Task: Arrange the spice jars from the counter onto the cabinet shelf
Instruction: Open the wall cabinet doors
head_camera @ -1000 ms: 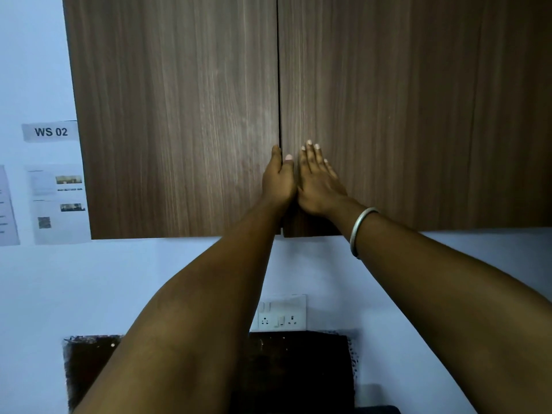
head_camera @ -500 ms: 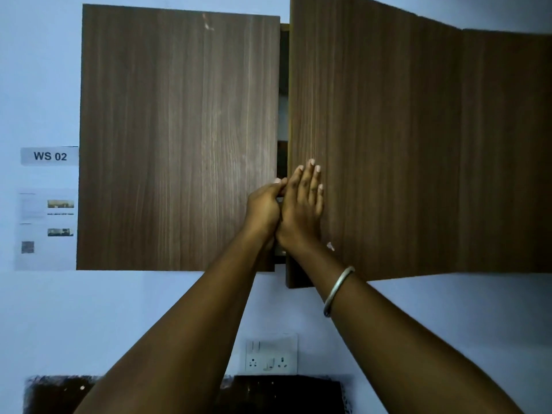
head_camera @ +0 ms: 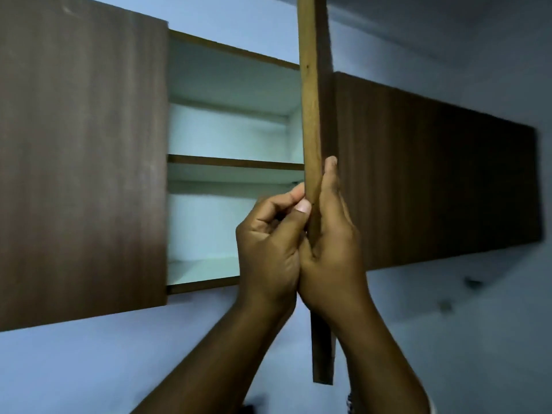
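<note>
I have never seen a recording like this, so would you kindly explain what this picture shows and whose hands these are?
There is no machine here. A person wears a camera on the head, so this single picture shows their own view, looking up at a wall cabinet. The two arms reaching in from below are theirs. The left hand and the right hand both grip the edge of the open cabinet door, which you see almost edge-on as a tall narrow strip. The neighbouring door on the left is shut. Between them the cabinet's pale inside shows, with a middle shelf across it. No spice jars and no counter appear in this view.
</note>
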Demonstrator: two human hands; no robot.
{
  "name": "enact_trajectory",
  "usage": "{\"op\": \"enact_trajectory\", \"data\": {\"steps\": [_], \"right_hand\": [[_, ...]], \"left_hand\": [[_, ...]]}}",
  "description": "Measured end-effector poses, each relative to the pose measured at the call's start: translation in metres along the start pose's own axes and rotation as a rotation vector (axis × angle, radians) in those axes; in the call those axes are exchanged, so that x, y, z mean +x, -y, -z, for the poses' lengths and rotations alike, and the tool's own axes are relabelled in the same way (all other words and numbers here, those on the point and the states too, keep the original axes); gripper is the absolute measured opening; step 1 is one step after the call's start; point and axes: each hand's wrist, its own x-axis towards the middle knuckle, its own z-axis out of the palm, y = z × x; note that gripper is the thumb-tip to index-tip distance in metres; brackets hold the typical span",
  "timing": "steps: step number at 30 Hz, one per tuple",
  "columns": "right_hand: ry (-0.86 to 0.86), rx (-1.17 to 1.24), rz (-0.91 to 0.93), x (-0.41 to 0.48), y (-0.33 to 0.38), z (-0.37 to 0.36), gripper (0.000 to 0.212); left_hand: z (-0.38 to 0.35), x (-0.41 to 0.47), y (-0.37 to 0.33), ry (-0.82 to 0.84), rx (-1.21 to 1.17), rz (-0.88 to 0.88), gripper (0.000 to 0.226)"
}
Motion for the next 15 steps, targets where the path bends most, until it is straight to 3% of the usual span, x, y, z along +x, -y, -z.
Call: {"op": "enact_trajectory", "data": {"steps": [7, 10, 15], "right_hand": [[-0.014, 0.137, 0.026, 0.004, -0.035, 0.134, 0.072], [-0.058, 0.164, 0.031, 0.008, -0.059, 0.179, 0.069], [-0.034, 0.253, -0.033, 0.014, -0.101, 0.237, 0.069]], "left_hand": [[-0.105, -0.020, 0.058, 0.256, 0.150, -0.322, 0.024], [-0.147, -0.020, 0.091, 0.360, 0.218, -0.489, 0.035], [-0.199, -0.020, 0.146, 0.519, 0.322, -0.617, 0.054]]}}
